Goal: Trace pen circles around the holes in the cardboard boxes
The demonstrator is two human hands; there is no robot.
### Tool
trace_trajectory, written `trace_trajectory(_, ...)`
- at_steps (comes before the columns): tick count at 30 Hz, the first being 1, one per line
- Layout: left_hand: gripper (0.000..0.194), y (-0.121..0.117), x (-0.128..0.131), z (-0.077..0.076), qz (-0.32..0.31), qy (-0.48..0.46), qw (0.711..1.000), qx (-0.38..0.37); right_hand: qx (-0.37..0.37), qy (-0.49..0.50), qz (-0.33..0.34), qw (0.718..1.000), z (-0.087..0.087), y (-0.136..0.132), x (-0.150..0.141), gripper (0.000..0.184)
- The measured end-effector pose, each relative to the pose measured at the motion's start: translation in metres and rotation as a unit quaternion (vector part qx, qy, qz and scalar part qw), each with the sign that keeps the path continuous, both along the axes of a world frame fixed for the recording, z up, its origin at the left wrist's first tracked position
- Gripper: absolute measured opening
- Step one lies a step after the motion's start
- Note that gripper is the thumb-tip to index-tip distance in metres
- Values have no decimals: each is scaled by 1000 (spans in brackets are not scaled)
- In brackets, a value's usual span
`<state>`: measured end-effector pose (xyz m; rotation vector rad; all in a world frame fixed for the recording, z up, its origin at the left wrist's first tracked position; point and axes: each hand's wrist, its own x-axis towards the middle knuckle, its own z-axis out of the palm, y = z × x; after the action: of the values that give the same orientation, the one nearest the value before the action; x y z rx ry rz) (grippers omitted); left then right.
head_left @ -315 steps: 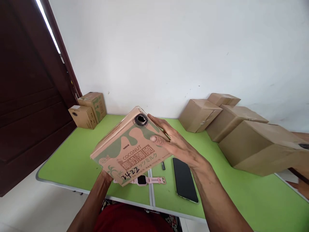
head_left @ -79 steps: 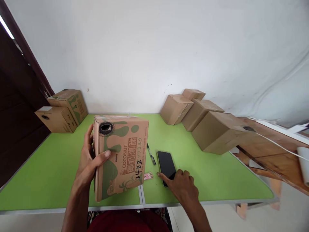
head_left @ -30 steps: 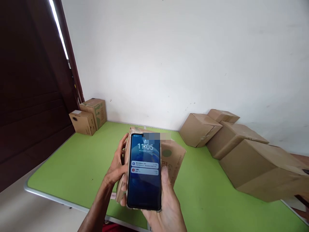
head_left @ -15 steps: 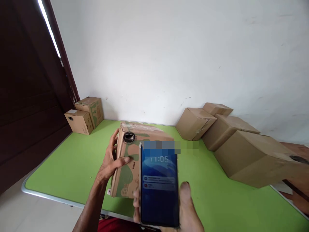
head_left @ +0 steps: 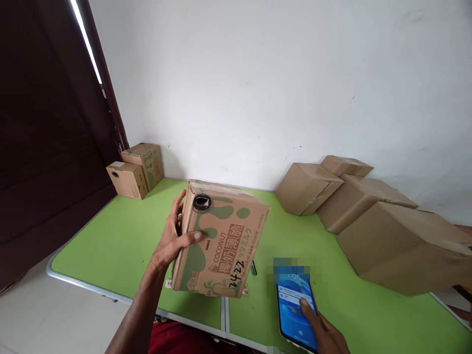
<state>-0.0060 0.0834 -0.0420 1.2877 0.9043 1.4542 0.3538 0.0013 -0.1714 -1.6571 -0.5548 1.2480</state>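
My left hand (head_left: 177,233) grips the left side of a cardboard box (head_left: 224,236), its thumb on the front face and its fingers behind the edge. Green shapes, the word COCONUT and a handwritten 2422 mark that face, and a dark-ringed hole sits at its upper left corner. The box is tilted over the table. To the right, my right hand (head_left: 324,324) holds a smartphone (head_left: 295,305), the thumb lying across its lit lock screen. Part of the phone's top is blurred into blocks. Under the box, a small dark object (head_left: 253,268) shows partly on the table.
Two smaller cardboard boxes (head_left: 127,179) stand at the green table's (head_left: 110,236) far left corner. Several plain brown boxes (head_left: 405,246) line the right side. A white wall (head_left: 239,88) rises behind the table, and a dark door (head_left: 47,123) is at left.
My right hand has moved the phone right and down, away from the front of the box, uncovering its printing. The thumb now lies on the screen. My left hand still holds the box.
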Motion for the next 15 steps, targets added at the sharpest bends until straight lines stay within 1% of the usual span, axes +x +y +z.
trace_trajectory(3, 118, -1, 4, 3, -15, 2, 1000, 10, -4, -53, 19, 998, -12, 6, -1, 81)
trace_trajectory(5, 118, -1, 4, 4, -20, -2, 1000, 18, -20, -108, 34, 993, -12, 9, -3, 77)
trace_trajectory(7, 120, -1, 4, 4, -24, -9, 1000, 16, -43, -183, 50, 981, -8, 11, -6, 71)
trace_trajectory(10, 120, -2, 4, 2, -30, -11, 999, 12, -76, -305, 100, 944, 1, 12, -10, 63)
trace_trajectory(12, 119, -2, 3, 1, -35, -10, 999, 14, -95, -378, 124, 913, 5, 13, -13, 64)
trace_trajectory(13, 119, -2, 3, 1, -36, -12, 999, 17, -102, -405, 131, 899, 7, 12, -14, 65)
trace_trajectory(15, 118, -2, 3, 0, -38, -19, 999, 22, -111, -438, 139, 881, 8, 11, -15, 67)
